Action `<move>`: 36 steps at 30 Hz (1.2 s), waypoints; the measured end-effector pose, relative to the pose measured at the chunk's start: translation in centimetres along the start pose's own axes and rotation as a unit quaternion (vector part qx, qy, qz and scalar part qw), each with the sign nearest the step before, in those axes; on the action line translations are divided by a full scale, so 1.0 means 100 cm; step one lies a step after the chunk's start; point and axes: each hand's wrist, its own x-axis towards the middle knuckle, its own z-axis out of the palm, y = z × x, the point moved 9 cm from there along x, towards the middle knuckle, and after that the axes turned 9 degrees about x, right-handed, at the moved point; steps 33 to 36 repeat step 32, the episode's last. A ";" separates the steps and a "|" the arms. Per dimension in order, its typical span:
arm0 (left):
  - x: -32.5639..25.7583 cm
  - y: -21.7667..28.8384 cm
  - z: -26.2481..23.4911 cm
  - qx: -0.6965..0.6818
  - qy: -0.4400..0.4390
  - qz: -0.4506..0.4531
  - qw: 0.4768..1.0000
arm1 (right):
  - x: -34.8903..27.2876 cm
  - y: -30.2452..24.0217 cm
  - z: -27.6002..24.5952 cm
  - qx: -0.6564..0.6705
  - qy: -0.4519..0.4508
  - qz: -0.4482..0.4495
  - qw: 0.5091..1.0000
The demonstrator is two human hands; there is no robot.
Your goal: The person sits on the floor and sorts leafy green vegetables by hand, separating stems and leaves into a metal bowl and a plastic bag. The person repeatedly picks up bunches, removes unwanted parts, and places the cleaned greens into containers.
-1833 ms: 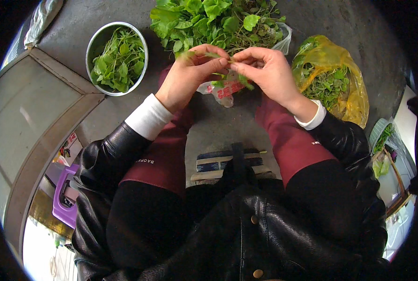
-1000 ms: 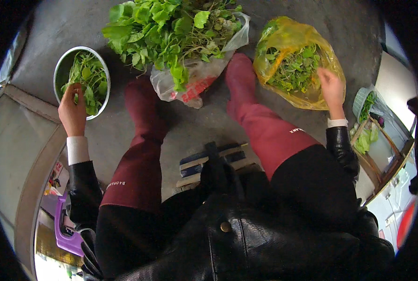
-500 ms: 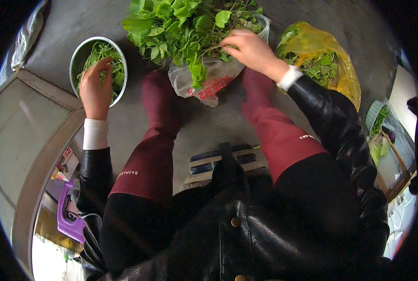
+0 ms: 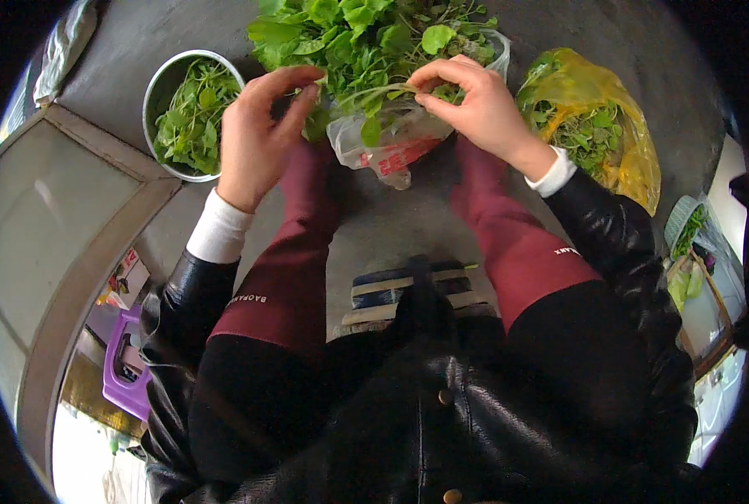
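Observation:
My right hand [image 4: 482, 105] pinches the stem end of a leafy green sprig [image 4: 371, 126] between thumb and fingers. The sprig stretches leftward and droops over a thin white plastic bag [image 4: 387, 155] with red print. Facing it, my left hand [image 4: 261, 130] has thumb and forefinger slightly apart close to the sprig's leaves, with nothing visible held in it. Behind both hands lies a large heap of leafy greens [image 4: 341, 38], with roots and thin stems on its right side. Left of my left hand, a round metal bowl [image 4: 150, 118] contains picked greens [image 4: 194, 118].
A yellow plastic bag [image 4: 635, 139] with tangled greens lies on the right of the grey floor [image 4: 290, 244]. My maroon boots [image 4: 294, 197] stand just below the heap. A framed panel [image 4: 47, 218] and purple plastic item [image 4: 122, 370] are at left; a basket [image 4: 681, 223] stands far right.
My left hand has left the bowl and moved right, toward the sprig. My right hand has drawn the sprig from the heap. The whole view has shifted slightly.

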 end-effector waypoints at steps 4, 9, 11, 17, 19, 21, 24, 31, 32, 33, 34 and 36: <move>0.007 0.025 0.027 -0.180 -0.134 -0.012 0.974 | 0.008 -0.032 -0.003 0.010 -0.014 -0.039 0.999; 0.003 0.045 0.048 -0.091 -0.262 0.026 0.960 | 0.009 -0.052 -0.002 -0.008 -0.039 -0.060 0.997; 0.003 0.057 0.050 -0.014 -0.244 0.079 0.967 | 0.009 -0.054 0.001 -0.019 -0.049 -0.071 0.996; -0.010 0.043 0.070 -0.047 -0.273 0.047 0.960 | 0.009 -0.054 0.001 -0.011 -0.040 -0.052 0.998; -0.016 0.039 0.075 -0.042 -0.278 0.053 0.958 | 0.007 -0.056 0.005 -0.010 -0.047 -0.060 0.997; -0.021 0.038 0.076 0.009 -0.270 0.089 0.959 | 0.002 -0.059 0.012 -0.027 -0.062 -0.071 0.995; -0.021 0.032 0.072 0.268 -0.213 0.177 0.923 | -0.007 -0.069 0.018 -0.078 -0.078 -0.095 0.989; -0.006 -0.090 -0.058 0.313 -0.001 -0.026 0.950 | -0.042 -0.019 -0.084 -0.106 0.038 0.057 0.992; -0.006 -0.104 -0.077 0.309 0.034 -0.033 0.950 | -0.043 -0.018 -0.086 -0.108 0.039 0.057 0.992; -0.006 -0.104 -0.077 0.309 0.034 -0.033 0.950 | -0.043 -0.018 -0.086 -0.108 0.039 0.057 0.992; -0.006 -0.104 -0.077 0.309 0.034 -0.033 0.950 | -0.043 -0.018 -0.086 -0.108 0.039 0.057 0.992; -0.006 -0.104 -0.077 0.309 0.034 -0.033 0.950 | -0.043 -0.018 -0.086 -0.108 0.039 0.057 0.992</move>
